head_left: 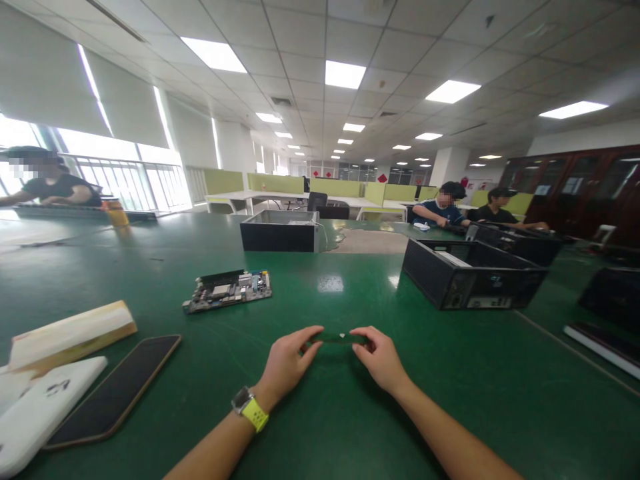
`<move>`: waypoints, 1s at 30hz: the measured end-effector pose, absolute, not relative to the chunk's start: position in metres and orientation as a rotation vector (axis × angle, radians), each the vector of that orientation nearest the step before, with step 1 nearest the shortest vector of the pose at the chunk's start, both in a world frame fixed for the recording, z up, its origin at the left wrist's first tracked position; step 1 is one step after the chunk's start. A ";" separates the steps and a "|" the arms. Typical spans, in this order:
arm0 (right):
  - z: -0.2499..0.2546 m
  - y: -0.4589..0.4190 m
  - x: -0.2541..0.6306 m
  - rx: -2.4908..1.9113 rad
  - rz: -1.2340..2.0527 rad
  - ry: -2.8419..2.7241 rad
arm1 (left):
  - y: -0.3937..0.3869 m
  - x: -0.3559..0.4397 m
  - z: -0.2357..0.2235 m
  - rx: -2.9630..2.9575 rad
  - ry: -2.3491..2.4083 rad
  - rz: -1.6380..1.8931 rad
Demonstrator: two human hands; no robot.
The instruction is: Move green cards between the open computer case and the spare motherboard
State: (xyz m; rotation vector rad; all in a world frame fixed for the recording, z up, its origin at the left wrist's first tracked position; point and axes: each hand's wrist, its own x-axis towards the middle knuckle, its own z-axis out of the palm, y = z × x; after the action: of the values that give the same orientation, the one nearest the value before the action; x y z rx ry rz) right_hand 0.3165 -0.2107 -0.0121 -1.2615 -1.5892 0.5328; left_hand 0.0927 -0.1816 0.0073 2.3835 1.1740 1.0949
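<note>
Thin strip (336, 339): we hold it level by its two ends, just below the middle of the frame; it looks dark green, with a small pale spot, and we cannot tell whether it touches the worktop (320, 427) under it.
Left hand (286, 363): we pinch the strip's left end, thumb and fingers narrow around it.
Right hand (381, 360): we pinch the right end the same way, well apart from the other hand.
Watch (249, 408): we wear it on the left wrist, its band yellow-green, in the lower middle of the frame.
Circuit board (230, 291): we see it lying left of centre, beyond our left hand and apart from it.
Dark phone (120, 387): it lies at the lower left, with a white phone (55, 407) overlapping its left side in our view.
Carton (75, 333): it lies just beyond both phones, at the left.
Computer cases: we see one (279, 237) above centre, another (475, 273) at the right, and a third (515, 243) just behind that.
Co-workers: one person (60, 190) sits at the upper left, two (440, 210) at the right.
</note>
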 end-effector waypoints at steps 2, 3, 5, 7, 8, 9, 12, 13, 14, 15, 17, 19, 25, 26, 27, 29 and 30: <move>-0.013 -0.208 0.319 -1.265 0.540 -1.596 | -0.181 0.091 0.009 2.445 1.191 1.083; -0.014 -0.207 0.320 -1.273 0.544 -1.587 | -0.181 0.090 0.011 2.459 1.208 1.079; -0.016 -0.204 0.322 -1.293 0.553 -1.558 | -0.181 0.089 0.013 2.462 1.260 1.068; -0.018 -0.202 0.324 -1.304 0.562 -1.540 | -0.181 0.088 0.014 2.460 1.314 1.037; -0.018 -0.201 0.324 -1.306 0.564 -1.541 | -0.180 0.088 0.015 2.458 1.336 1.018; -0.019 -0.201 0.325 -1.307 0.565 -1.547 | -0.180 0.088 0.015 2.456 1.353 1.001; -0.019 -0.200 0.324 -1.300 0.607 -1.561 | -0.178 0.087 0.012 2.437 1.384 0.970; -0.018 -0.200 0.323 -1.293 0.634 -1.559 | -0.177 0.087 0.011 2.429 1.390 0.961; -0.018 -0.199 0.323 -1.282 0.660 -1.558 | -0.176 0.087 0.010 2.423 1.396 0.950; -0.019 -0.199 0.322 -1.271 0.679 -1.558 | -0.175 0.087 0.008 2.415 1.403 0.939; -0.020 -0.196 0.322 -1.252 0.680 -1.560 | -0.172 0.087 0.006 2.397 1.429 0.914; -0.023 -0.193 0.323 -1.251 0.656 -1.554 | -0.169 0.086 0.004 2.378 1.453 0.903; -0.028 -0.189 0.326 -1.268 0.632 -1.578 | -0.161 0.082 -0.002 2.320 1.463 0.913; -0.028 -0.189 0.326 -1.266 0.624 -1.587 | -0.161 0.082 -0.002 2.317 1.460 0.906; -0.027 -0.189 0.326 -1.266 0.618 -1.588 | -0.161 0.081 -0.002 2.315 1.457 0.897; -0.026 -0.190 0.326 -1.271 0.623 -1.583 | -0.162 0.082 -0.002 2.320 1.457 0.883; -0.026 -0.190 0.326 -1.274 0.629 -1.581 | -0.162 0.082 -0.001 2.324 1.459 0.882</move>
State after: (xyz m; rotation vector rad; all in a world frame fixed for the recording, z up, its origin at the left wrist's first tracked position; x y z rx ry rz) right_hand 0.3256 -0.1898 -0.0257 -1.2737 -1.5808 0.6290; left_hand 0.0823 -0.1624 -0.0012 2.3240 1.4591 0.8822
